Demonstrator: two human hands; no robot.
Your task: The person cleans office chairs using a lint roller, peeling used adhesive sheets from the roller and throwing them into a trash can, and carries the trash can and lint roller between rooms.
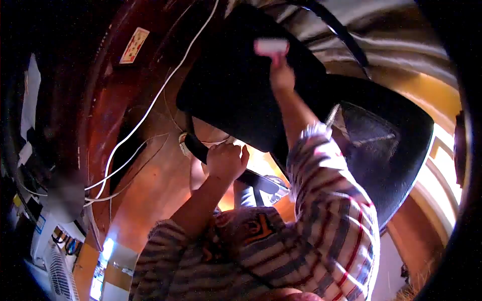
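Note:
My right hand (282, 79) is closed around the pink handle of a lint roller (271, 47). The roller's white cylinder, slightly smeared by motion, is over the black cushion (231, 85) of an office chair; whether it touches the fabric I cannot tell. Lower down, my left hand (226, 160) grips the chair's black armrest (258, 181), its fingers bent over the edge. A second black chair part (386, 135), with a glossy or mesh patch, stands to the right of my right forearm.
A white cable (150, 111) runs down the left side, near the chair. A dark reddish wooden surface (108, 95) carries a small patterned box (134, 45). Shiny curtain-like fabric (391, 40) hangs at upper right. A white fan-like grille (61, 271) stands at lower left on the wooden floor.

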